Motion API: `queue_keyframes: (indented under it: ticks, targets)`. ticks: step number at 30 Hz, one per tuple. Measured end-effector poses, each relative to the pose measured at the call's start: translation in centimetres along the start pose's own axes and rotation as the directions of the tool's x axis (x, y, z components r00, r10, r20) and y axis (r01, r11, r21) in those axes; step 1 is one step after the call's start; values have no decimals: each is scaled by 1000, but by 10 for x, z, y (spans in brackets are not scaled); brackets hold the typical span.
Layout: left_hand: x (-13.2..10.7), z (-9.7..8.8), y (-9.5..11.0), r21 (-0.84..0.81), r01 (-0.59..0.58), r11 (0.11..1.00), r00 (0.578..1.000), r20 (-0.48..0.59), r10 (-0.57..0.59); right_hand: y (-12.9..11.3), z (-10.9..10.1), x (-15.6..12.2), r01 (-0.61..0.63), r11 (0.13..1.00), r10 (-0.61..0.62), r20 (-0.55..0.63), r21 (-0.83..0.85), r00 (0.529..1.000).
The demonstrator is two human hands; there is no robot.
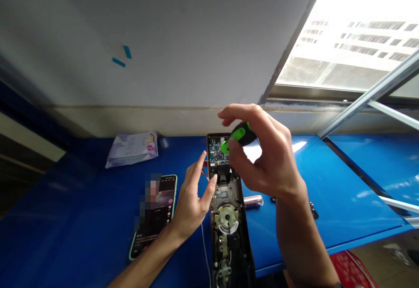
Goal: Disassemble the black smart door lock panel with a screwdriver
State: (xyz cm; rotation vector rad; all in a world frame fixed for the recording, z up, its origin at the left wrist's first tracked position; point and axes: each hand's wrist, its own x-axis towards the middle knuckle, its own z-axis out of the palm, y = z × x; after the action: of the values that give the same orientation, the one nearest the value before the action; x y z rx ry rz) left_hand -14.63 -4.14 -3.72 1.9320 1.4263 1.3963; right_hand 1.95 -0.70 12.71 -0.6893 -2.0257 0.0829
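Note:
An opened electronic door lock (227,218) lies lengthwise on the blue table (81,218), its circuit board at the far end and a round metal mechanism in the middle. My right hand (265,157) is closed around a green and black screwdriver (238,137), held above the circuit board end. My left hand (193,196) rests against the lock's left edge with its fingers stretched out, holding nothing.
A phone (153,216) with a lit screen lies left of the lock. A pale plastic packet (132,148) sits near the wall. A small pinkish cylinder (252,200) and dark small parts lie right of the lock. A red basket (352,270) sits below the table's edge.

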Motion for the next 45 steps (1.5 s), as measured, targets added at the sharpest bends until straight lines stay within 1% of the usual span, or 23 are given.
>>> queue_keyframes:
  ticks: [3,5,9,11,13,16,19,23,25,29,31,34,36,38,41,45]
  targets:
    - [1,-3,0,2,32,999,999,0,-32,4,2,1,12,997,-20,-106,-79,994]
    - [2,-4,0,-6,57,998,998,12,-57,6,3,2,35,997,-43,-124,-71,991]
    - [1,-4,0,-27,73,997,997,20,-72,7,0,1,54,999,-54,-54,6,997]
    - [0,-3,0,-33,72,997,997,14,-71,7,-1,1,56,998,-56,-30,10,998]
    - [-1,-1,0,-32,65,997,998,4,-65,7,-1,1,45,999,-46,-40,-27,998]
    - [-1,-2,1,-21,62,998,998,6,-61,7,1,1,43,997,-48,-91,-61,995]
    - [1,-4,2,-12,61,998,998,14,-61,8,-1,2,45,999,-45,-72,1,996]
    - [1,-5,2,-15,62,998,998,12,-61,7,-6,1,40,994,-40,-5,105,999]
    - [1,-5,2,-21,61,998,998,11,-61,7,-7,1,34,996,-35,-1,84,999]
    - [1,-4,3,-18,50,999,999,11,-50,7,-4,1,23,1000,-24,-72,-11,997]
    - [2,-5,4,-10,47,999,999,14,-47,7,-4,1,27,1000,-26,-71,6,997]
    - [2,-6,4,-1,53,999,998,16,-53,7,-7,0,22,997,-21,-10,78,1000]
    - [1,-6,3,-1,60,998,998,19,-59,7,-9,-1,6,996,-7,18,94,1000]
    - [1,-6,2,-3,65,998,998,22,-65,7,-10,-1,2,998,-3,7,66,1000]
    - [0,-6,2,-6,71,997,997,26,-70,8,-9,0,11,1000,-11,-51,5,999]
    - [1,-6,3,-3,74,997,997,27,-73,10,-9,0,9,999,-8,-18,42,1000]
